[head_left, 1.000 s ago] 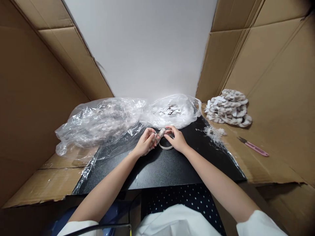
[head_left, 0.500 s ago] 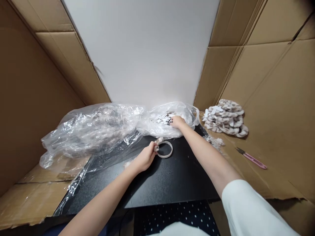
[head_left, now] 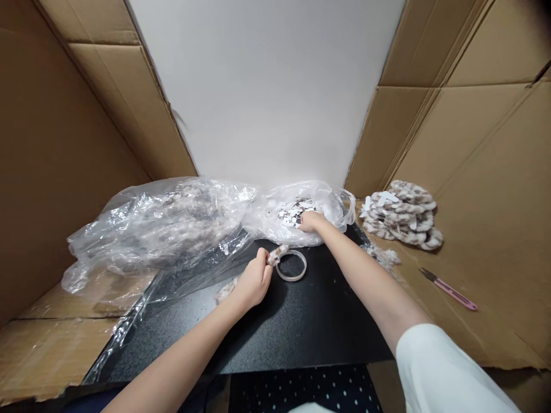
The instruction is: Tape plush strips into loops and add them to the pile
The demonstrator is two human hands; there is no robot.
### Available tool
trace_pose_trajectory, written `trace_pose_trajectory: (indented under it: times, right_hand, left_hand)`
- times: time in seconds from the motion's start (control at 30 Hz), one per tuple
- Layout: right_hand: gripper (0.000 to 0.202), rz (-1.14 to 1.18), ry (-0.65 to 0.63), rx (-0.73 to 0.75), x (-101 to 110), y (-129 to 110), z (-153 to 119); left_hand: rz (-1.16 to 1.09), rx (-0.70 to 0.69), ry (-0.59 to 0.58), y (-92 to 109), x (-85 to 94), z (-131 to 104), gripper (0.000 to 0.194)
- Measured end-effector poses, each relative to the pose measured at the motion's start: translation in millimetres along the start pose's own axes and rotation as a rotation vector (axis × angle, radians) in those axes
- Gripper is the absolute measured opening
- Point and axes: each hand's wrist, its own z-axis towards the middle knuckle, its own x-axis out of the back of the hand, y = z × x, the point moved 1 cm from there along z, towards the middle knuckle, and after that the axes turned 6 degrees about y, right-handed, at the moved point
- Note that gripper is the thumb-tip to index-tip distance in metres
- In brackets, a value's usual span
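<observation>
My left hand (head_left: 255, 280) is closed around a fluffy white-and-brown band (head_left: 278, 254), whose end sticks out past the thumb and finger. More of the same fur shows below the wrist on the black table. Just right of that end lies a roll of clear tape (head_left: 292, 266). Farther back, my right hand (head_left: 311, 221) reaches into an opened plastic bag (head_left: 275, 229), its fingers curled at a heap of small white-and-dark pieces (head_left: 297, 210), perhaps tags. The fingertips are partly hidden, and what they pinch cannot be made out.
A large clear bag (head_left: 172, 229) of fluffy material spreads across the left. To the right, a pile of furry bands (head_left: 404, 215) with white tags rests on cardboard, near pink-handled thread snips (head_left: 448, 290). Cardboard walls (head_left: 477, 149) flank the black table (head_left: 301, 327).
My left hand has shifted slightly down, and more of the fluffy band's end shows beyond its fingers. My right hand stays at the small pieces. The whole view has tilted a little.
</observation>
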Motion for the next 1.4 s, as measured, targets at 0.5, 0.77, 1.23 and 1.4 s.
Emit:
trace_pose_trajectory:
  times: [0.5,0.77,1.23,1.4]
  right_hand:
    - [0.022,1.098,0.398,0.069,-30,-23,-123]
    - [0.046,1.448,0.224,-0.130,-46,-24,-127]
    - [0.044,1.443,0.271,-0.019,-42,-28,-132]
    - [0.026,1.340,0.283,0.137,-42,-35,-141]
  left_hand:
    - [-0.645,0.281,0.011,4,-13.7,-3,0.030]
    - [-0.593,0.304,0.006,-1,-18.4,-3,0.033]
    - [-0.620,0.336,0.033,0,-17.5,-2,0.034]
    - [-0.712,0.398,-0.005,5,-15.7,-1,0.039]
